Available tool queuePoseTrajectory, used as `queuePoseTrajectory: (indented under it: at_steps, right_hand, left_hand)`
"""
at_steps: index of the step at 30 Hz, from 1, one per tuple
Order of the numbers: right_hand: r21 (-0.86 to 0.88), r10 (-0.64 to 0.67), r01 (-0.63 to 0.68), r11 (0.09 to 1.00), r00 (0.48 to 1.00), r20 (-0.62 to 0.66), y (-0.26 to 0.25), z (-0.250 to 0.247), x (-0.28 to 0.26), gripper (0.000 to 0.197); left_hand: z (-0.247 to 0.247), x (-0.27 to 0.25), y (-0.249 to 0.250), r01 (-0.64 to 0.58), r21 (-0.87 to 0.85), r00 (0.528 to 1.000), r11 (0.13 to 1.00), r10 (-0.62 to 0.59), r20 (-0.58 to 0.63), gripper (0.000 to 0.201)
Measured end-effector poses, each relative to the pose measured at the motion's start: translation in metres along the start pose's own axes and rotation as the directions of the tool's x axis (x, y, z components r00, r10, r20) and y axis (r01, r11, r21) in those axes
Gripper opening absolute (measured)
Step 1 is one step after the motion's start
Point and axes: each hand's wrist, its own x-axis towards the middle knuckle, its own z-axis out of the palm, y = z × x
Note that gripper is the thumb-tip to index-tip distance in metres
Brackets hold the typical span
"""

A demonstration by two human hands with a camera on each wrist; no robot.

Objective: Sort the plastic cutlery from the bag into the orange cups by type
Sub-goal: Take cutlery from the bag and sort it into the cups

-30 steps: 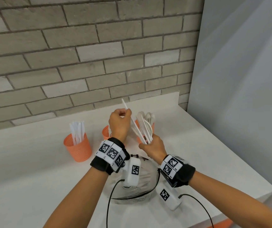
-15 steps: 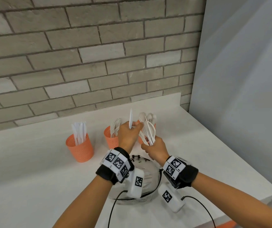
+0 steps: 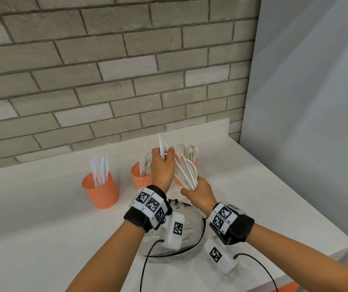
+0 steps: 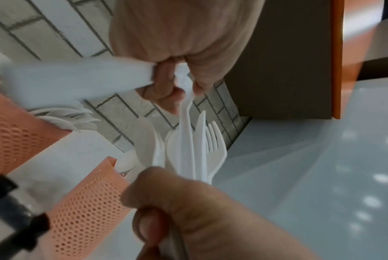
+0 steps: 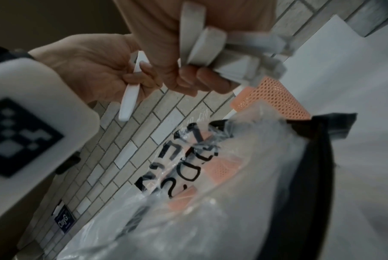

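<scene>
My right hand (image 3: 192, 186) grips a bundle of white plastic cutlery (image 3: 186, 171) by the handles, a little above the right orange cup. The bundle (image 4: 195, 149) shows knives, a fork and a spoon. My left hand (image 3: 165, 153) holds one white knife (image 3: 160, 144) upright and pinches the tip of another piece in the bundle (image 4: 186, 102). The left orange cup (image 3: 100, 190) holds knives, the middle cup (image 3: 140, 180) forks, and the right cup (image 3: 196, 163) spoons. The clear plastic bag (image 3: 190, 228) lies under my wrists.
A brick wall runs close behind the cups, and a grey panel closes off the right side. The white counter (image 3: 42, 228) ends at an edge on the right and near me. Cables from the wrist cameras trail over the bag.
My left hand drew one knife out of the bundle, turned it upright and reached its fingertips back to the bundle's tips. My right hand kept its grip on the bundle.
</scene>
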Motion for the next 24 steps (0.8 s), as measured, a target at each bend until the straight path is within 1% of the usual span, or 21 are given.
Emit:
queuePoseTrajectory:
  at_steps: [3,5,7,9,10,12,14,16,17,18,19,21,22,24]
  right_hand:
    - [-0.011,-0.026,0.026,1.000,0.999,0.020,-0.003,0.001,-0.001,0.029]
    - [-0.010,-0.042,0.043,0.999,0.999,0.033,-0.004,0.003,-0.002,0.031]
    - [-0.010,-0.058,0.059,0.998,0.997,0.042,-0.005,0.004,-0.003,0.031]
    - [-0.007,-0.066,0.067,0.998,0.997,0.045,-0.006,0.005,-0.004,0.029]
    - [-0.005,-0.067,0.068,0.998,0.997,0.044,-0.007,0.005,-0.004,0.029]
    - [-0.005,-0.065,0.065,0.998,0.997,0.039,-0.007,0.004,-0.004,0.031]
    - [0.003,-0.048,0.048,0.999,0.998,0.040,-0.005,0.002,-0.004,0.030]
    - [0.012,-0.032,0.032,0.999,0.999,0.034,-0.002,0.001,-0.004,0.020]
    - [0.019,-0.027,0.026,0.999,0.999,0.026,-0.002,0.000,-0.003,0.013]
    - [0.025,-0.023,0.023,0.999,1.000,0.018,-0.001,0.000,-0.002,0.011]
    - [0.030,-0.020,0.020,0.999,1.000,0.008,-0.001,-0.001,-0.001,0.012]
    - [0.031,-0.016,0.016,0.999,1.000,-0.007,0.000,-0.002,0.001,0.011]
    - [0.027,-0.013,0.013,1.000,1.000,-0.013,0.000,-0.002,0.003,0.017]
    - [0.029,-0.007,0.008,1.000,1.000,-0.026,0.000,-0.003,0.004,0.027]
  left_hand:
    - [0.002,0.000,0.000,0.021,0.006,1.000,1.000,-0.021,0.020,0.018]
    - [0.003,0.002,-0.005,0.024,-0.002,0.999,1.000,-0.024,0.027,0.024]
    - [0.004,0.004,-0.009,-0.006,-0.011,0.998,1.000,0.006,0.058,0.029]
    - [0.003,0.005,-0.011,-0.050,-0.005,0.995,0.999,0.050,0.081,0.029]
    - [0.002,0.006,-0.010,-0.057,-0.009,0.996,0.998,0.058,0.070,0.027]
    - [-0.001,0.011,-0.006,-0.041,-0.036,0.999,0.998,0.041,0.002,0.022]
    - [-0.006,0.019,-0.003,-0.019,-0.088,0.995,0.996,0.011,-0.094,0.021]
    - [-0.013,0.028,0.001,-0.016,-0.169,0.984,0.986,-0.013,-0.175,0.029]
    - [-0.016,0.031,0.002,-0.012,-0.207,0.979,0.978,-0.030,-0.201,0.033]
    - [-0.019,0.032,0.004,-0.005,-0.240,0.975,0.971,-0.049,-0.218,0.036]
    - [-0.022,0.032,0.005,0.009,-0.267,0.974,0.964,-0.069,-0.217,0.036]
    - [-0.024,0.027,0.006,0.038,-0.278,0.982,0.960,-0.087,-0.167,0.033]
    - [-0.024,0.023,0.006,0.043,-0.256,0.989,0.966,-0.078,-0.129,0.030]
    - [-0.019,0.014,0.003,0.051,-0.146,0.997,0.988,-0.059,-0.046,0.026]
